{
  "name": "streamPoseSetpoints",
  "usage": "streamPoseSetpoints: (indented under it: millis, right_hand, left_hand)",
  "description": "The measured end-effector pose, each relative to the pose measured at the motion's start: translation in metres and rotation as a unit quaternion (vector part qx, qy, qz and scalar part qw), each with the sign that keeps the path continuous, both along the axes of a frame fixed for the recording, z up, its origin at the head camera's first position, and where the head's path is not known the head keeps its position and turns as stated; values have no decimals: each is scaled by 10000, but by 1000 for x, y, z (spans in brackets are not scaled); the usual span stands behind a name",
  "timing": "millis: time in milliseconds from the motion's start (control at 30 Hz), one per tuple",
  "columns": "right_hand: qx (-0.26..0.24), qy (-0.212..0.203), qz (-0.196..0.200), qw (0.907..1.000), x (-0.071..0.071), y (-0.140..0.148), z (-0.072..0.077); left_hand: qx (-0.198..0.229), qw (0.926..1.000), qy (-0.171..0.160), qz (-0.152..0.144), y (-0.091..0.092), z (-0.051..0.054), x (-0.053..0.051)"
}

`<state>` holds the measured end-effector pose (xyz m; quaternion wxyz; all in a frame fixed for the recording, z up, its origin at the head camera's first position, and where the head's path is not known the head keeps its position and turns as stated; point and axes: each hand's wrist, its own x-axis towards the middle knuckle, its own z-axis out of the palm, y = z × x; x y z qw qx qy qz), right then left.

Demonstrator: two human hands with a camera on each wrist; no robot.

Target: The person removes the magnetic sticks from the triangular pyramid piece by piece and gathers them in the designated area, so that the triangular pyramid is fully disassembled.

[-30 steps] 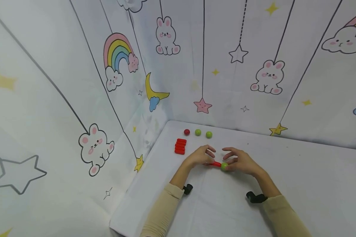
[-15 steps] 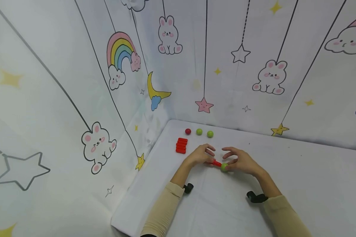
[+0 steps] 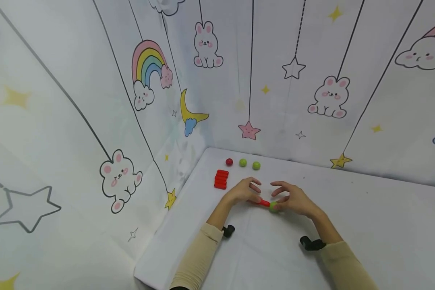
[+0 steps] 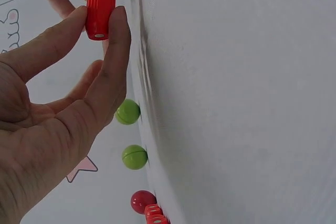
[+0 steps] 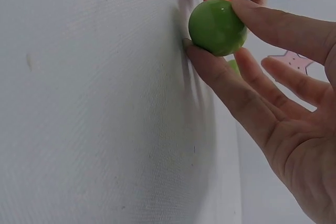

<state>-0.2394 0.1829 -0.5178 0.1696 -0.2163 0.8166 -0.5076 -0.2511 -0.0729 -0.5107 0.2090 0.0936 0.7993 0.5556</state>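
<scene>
My left hand (image 3: 245,191) pinches a ridged red plastic handle (image 4: 101,6) between thumb and forefinger. In my right hand (image 3: 295,199), thumb and fingers grip a glossy green ball (image 5: 217,27). Handle and ball meet end to end in the right wrist view, low over the white table; whether they are joined I cannot tell. Behind the left hand, several more red handles (image 3: 221,179) lie side by side. Farther back stand a red ball (image 3: 229,162) and two green balls, one in the middle (image 3: 243,162) and one at the right (image 3: 256,165).
A white cloth covers the table (image 3: 348,225), which meets a patterned fabric wall (image 3: 275,104) at the back and left. Black wrist cameras sit on the left forearm (image 3: 228,230) and right forearm (image 3: 311,243).
Both hands keep their grips on the red handle and the green ball, which shift only slightly. The head view has moved a little; the other balls and handles stay in place.
</scene>
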Motion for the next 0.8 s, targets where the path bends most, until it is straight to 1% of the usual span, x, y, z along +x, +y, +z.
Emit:
streamPoseSetpoints:
  millis: [167,300,400,467,533,633,700,800]
  right_hand:
    - [-73,-49,88,9999,0,-2,3]
    - [-70,-105,117,9999,-1,-6,1]
    - [14,-113,132,9998,-2,-9,0]
    - [160,-82,112,9998,-2,-10,0]
    - [288,-58,72,9995,-2,-8,-1]
    - [445,-42,-24,9990,-1,-4,0]
    - [443,-40,-37,9990,0,-2,0]
    - [329,-46,-25,9994,1,0,0]
  left_hand:
    - [-31,10000,-17,84,-3,2,-1]
    - [-125,9998,-80,123,-8,5,0]
    - [-103,9999,-92,75,-14,5,2]
    - [-34,9999,-79,80,-19,5,3]
    - [63,9998,-49,164,-27,6,3]
    - [253,9989,19,401,-40,9,3]
    - [392,9979,51,522,-47,10,3]
    - [456,9972,54,596,-57,12,4]
